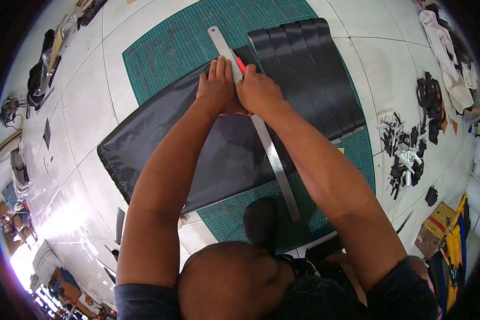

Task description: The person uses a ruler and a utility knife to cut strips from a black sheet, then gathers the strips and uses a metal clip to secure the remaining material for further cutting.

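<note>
Ruler (275, 161) between flat left fingers (221, 69) and right fingers (249, 73) around red tool (240, 65), scraps (405, 152) near green mat (168, 53).

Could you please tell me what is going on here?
A person's left hand lies flat on black sheet material beside a long metal ruler, while the right hand holds a red tool close to the ruler. The material rests on a green gridded mat, with overlapping black strips on the right.

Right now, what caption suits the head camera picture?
Left hand flat, right hand holding slim red tool, at long silver metal ruler on glossy black sheet.
</note>
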Demonstrator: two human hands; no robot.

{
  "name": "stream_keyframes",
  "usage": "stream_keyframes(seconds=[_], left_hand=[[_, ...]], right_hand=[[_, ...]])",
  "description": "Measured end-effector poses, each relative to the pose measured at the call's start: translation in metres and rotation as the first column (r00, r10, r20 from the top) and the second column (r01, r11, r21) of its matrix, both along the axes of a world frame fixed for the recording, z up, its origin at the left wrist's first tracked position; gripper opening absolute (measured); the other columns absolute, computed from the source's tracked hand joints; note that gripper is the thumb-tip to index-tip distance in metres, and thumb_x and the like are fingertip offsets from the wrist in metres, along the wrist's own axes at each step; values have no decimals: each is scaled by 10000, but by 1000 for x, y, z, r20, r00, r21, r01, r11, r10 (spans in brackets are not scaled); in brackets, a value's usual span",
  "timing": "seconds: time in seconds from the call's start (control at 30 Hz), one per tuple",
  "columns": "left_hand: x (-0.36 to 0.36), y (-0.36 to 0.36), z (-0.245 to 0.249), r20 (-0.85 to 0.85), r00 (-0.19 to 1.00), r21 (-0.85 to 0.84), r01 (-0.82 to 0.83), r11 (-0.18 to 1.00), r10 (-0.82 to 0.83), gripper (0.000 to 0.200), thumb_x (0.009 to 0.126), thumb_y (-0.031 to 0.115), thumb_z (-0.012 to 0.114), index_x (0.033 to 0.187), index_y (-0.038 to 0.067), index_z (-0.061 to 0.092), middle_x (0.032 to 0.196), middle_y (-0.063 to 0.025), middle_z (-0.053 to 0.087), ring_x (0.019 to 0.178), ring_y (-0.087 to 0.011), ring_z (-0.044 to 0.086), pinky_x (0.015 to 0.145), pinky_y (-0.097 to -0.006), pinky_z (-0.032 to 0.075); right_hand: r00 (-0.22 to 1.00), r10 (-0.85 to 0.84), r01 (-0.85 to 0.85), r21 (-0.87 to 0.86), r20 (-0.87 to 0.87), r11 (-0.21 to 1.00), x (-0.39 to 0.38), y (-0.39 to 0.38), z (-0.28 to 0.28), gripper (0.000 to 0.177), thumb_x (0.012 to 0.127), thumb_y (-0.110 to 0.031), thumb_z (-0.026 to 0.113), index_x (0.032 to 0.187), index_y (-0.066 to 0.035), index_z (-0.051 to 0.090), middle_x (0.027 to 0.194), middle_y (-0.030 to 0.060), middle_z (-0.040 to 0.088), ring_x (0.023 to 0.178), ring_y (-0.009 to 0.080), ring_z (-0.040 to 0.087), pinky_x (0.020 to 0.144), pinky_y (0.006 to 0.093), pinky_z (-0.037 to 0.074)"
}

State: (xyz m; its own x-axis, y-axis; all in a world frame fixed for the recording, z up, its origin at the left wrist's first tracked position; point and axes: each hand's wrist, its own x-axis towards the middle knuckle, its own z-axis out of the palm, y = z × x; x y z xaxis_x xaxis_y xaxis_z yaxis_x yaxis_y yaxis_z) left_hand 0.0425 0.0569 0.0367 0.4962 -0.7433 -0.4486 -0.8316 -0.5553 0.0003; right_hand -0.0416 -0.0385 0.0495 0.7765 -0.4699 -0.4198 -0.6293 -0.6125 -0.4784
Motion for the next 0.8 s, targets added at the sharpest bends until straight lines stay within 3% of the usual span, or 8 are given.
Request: stream_keyframes(seconds=[0.4, 0.53, 0.6, 0.67, 0.8], left_hand=[[1, -5, -2, 35, 999, 40, 4, 999, -6, 1474, 553, 756, 812, 1568, -41, 99, 1650, -218, 99, 1533, -370, 131, 1178, -531, 272], [-2, -4, 4, 43, 999, 46, -18, 999, 16, 1492, 539, 763, 815, 1574, -30, 92, 1652, -209, 112, 1535, -357, 134, 1182, -519, 270], [-4, -3, 4, 38, 999, 26, -23, 999, 22, 1500, 531, 771, 816, 1575, -27, 94, 1653, -203, 119, 1535, -347, 139, 1178, -512, 284], [-4, -2, 7, 37, 999, 16, -35, 999, 34, 1506, 520, 787, 812, 1578, -16, 102, 1655, -187, 128, 1537, -329, 143, 1181, -503, 289], [-6, 3, 2, 31, 999, -23, -39, 999, 40, 1506, 512, 793, 811, 1580, -5, 110, 1654, -181, 133, 1536, -321, 149, 1185, -504, 284]], right_hand=[[996, 20, -11, 105, -82, 994, 8, -6, 14, 414, 971, -254, 502, 1256, 40, 439, 1152, 308, 650, 1109, 456, 640, 959, 514, 509], [987, -7, 28, 128, -162, 991, -58, 15, 19, 414, 952, -264, 546, 1225, 22, 423, 1066, 322, 660, 1034, 501, 639, 895, 551, 509], [992, 0, 20, 160, -127, 987, -102, 26, 13, 415, 956, -265, 556, 1219, 14, 398, 1028, 339, 653, 1001, 499, 638, 869, 573, 504], [984, 8, 27, 193, -179, 981, -143, 39, 17, 391, 974, -246, 566, 1228, -5, 395, 1056, 295, 665, 1017, 466, 660, 890, 572, 508], [965, 47, 14, 231, -257, 973, -227, 63, 34, 368, 978, -228, 570, 1208, -22, 370, 869, 242, 682, 798, 439, 697, 681, 530, 558]])
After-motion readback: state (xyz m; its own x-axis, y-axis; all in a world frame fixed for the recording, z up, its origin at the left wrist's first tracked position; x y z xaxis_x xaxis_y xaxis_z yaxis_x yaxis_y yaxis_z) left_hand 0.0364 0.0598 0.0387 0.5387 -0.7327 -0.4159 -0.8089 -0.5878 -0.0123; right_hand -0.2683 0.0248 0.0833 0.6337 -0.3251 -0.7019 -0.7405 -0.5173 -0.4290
